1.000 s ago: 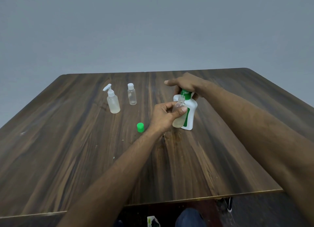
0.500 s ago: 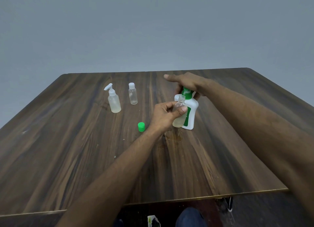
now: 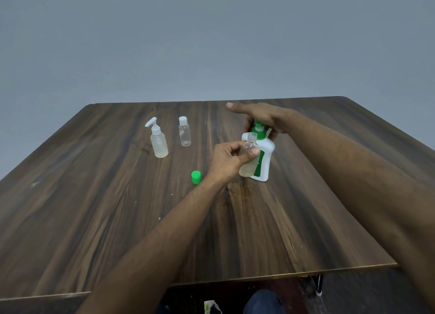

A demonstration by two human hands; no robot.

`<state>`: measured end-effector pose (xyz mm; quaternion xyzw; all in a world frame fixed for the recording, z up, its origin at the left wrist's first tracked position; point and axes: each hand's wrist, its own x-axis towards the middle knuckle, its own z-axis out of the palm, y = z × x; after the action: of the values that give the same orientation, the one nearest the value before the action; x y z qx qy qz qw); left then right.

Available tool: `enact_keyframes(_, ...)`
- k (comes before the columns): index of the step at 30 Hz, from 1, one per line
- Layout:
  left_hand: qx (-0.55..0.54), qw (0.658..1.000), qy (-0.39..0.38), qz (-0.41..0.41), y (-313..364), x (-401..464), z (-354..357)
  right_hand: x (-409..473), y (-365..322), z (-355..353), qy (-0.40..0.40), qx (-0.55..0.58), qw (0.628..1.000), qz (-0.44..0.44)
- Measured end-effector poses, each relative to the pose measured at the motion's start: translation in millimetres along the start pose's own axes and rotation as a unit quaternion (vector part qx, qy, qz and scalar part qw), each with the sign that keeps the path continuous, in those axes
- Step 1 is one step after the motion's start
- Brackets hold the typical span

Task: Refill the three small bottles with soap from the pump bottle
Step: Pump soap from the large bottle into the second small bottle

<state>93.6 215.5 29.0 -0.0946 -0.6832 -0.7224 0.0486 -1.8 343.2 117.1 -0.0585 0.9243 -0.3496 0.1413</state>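
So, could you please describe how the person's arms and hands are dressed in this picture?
Both forearms are bare up to the frame edge, with no sleeves in view. The left hand and the right hand wear no gloves, and no rings, watch or bracelets are visible.

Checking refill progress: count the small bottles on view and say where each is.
3. The spray bottle and capped bottle stand far left; the open bottle is in the left hand.

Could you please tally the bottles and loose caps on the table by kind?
Small clear bottles: 3, namely the spray-top bottle, the flip-cap bottle and the uncapped bottle in the left hand
White pump bottle, under the right hand: 1
Loose green cap: 1
Total: 5
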Motion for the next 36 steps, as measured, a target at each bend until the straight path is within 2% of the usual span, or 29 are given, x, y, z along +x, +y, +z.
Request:
enact_keyframes(10, -0.017, 1.0, -0.013, -0.008, -4.4, -2.6, 5.1, 4.2, 4.2, 7.8, 0.039, 0.004, 0.999, -0.002)
enact_keyframes(17, -0.022, 1.0, -0.013, -0.005, -6.6, -1.5, 0.3, -0.7, 0.6, 2.9, 0.016, 0.003, 1.0, 0.002)
enact_keyframes(28, -0.023, 1.0, -0.013, -0.003, -6.2, -1.5, 1.9, 2.2, 3.7, 8.6, 0.04, 0.001, 0.999, -0.008)
enact_keyframes(36, -0.013, 1.0, -0.007, -0.004, -4.7, -1.0, 0.0, -2.4, -0.5, 0.8, -0.003, 0.002, 1.0, 0.004)
